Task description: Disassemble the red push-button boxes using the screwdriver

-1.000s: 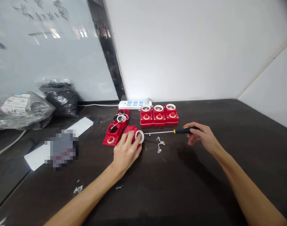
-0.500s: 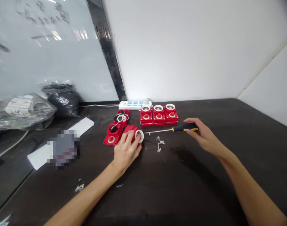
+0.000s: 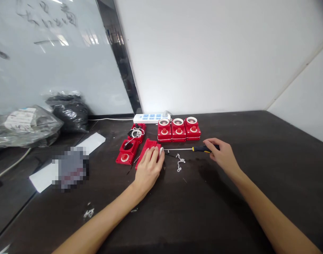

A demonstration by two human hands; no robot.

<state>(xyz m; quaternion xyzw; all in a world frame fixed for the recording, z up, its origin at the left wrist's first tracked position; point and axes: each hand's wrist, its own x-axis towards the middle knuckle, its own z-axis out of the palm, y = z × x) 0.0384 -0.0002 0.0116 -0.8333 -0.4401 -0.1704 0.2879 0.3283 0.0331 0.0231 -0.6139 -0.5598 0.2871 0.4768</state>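
My left hand [image 3: 148,167] is closed over a red alarm housing [image 3: 147,145], which lies tilted on the dark table. Its white ring [image 3: 161,151] faces right beside my fingertips. My right hand [image 3: 223,157] grips the handle of a black-and-yellow screwdriver [image 3: 203,149], held level. The blade reaches left to the white ring; where exactly the tip sits is hard to make out. Left of the housing lies a red cover [image 3: 124,157] with a round hole and a red button. Behind it rests an opened red base [image 3: 140,138] with white and black wires.
Three red alarm units [image 3: 178,131] stand in a row before a white power strip [image 3: 152,118]. A curled white cord [image 3: 180,163] lies near the screwdriver. At left are white paper [image 3: 43,177], a clear plastic bag [image 3: 26,125] and a dark bag [image 3: 68,113].
My left hand has turned the housing, so its ring shows edge-on and more red body is visible. My right hand has shifted slightly down, its fingers regripping the screwdriver handle.
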